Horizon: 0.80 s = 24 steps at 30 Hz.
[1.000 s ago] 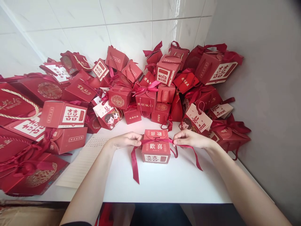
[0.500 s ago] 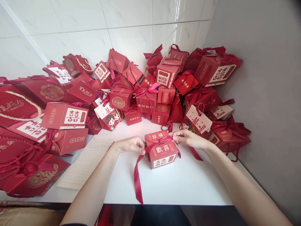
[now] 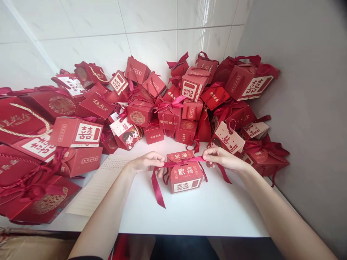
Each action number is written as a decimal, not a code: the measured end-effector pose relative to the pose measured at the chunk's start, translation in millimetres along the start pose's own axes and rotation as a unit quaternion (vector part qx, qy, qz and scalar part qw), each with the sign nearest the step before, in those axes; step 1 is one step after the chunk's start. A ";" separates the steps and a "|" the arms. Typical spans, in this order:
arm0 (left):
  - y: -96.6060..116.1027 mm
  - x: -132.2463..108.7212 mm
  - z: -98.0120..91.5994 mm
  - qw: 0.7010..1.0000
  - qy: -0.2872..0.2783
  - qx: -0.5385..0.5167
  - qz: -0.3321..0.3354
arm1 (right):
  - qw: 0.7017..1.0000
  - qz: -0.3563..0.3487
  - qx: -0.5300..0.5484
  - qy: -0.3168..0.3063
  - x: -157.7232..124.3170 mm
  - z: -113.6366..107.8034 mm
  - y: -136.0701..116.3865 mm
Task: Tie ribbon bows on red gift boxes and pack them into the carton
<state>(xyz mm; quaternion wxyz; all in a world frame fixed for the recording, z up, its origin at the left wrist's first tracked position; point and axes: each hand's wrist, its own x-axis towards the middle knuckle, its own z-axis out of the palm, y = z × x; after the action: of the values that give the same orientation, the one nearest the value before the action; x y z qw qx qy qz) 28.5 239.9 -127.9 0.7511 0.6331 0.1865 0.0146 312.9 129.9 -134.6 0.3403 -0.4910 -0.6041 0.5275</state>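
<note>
A small red gift box [image 3: 187, 175] with white and gold Chinese characters sits on the white table in front of me. A dark red ribbon [image 3: 175, 163] crosses its top, drawn together at the middle of the lid. My left hand [image 3: 151, 161] pinches the ribbon left of the box, and a loose tail hangs from it to the table. On the other side my right hand [image 3: 217, 158] grips the ribbon's right part, its end dropping below the fingers. Twisted red cord handles [image 3: 203, 171] hang at the box's sides.
Many similar red boxes [image 3: 169, 117] are piled along the tiled wall [image 3: 151, 47], and more [image 3: 78, 131] crowd the left side. A lined paper sheet with writing [image 3: 90, 193] lies under my left forearm. A grey wall [image 3: 303, 108] borders the table [image 3: 217, 220] on the right.
My left hand has moved up and slightly left, and the ribbon is now stretched nearly level across the box. The left tail hangs shorter. My right hand has shifted slightly right.
</note>
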 end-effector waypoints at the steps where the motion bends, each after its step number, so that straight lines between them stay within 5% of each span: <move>1: -0.5 0.3 -0.4 1.000 0.003 0.001 0.002 | 1.000 0.004 -0.002 -0.003 0.0 -0.2 0.3; 10: -5.0 6.9 -3.6 0.999 -0.006 0.045 -0.001 | 0.998 0.026 -0.043 -0.047 2.4 1.9 1.3; 24: -6.4 9.0 -2.9 0.999 -0.005 0.051 -0.008 | 0.999 -0.010 0.012 -0.035 3.3 3.6 2.5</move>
<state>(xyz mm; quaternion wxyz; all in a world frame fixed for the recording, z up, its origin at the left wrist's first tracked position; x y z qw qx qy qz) 34.6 243.7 -136.8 0.7189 0.6691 0.1886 -0.0044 309.2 131.8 -138.2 0.3303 -0.4617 -0.6143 0.5481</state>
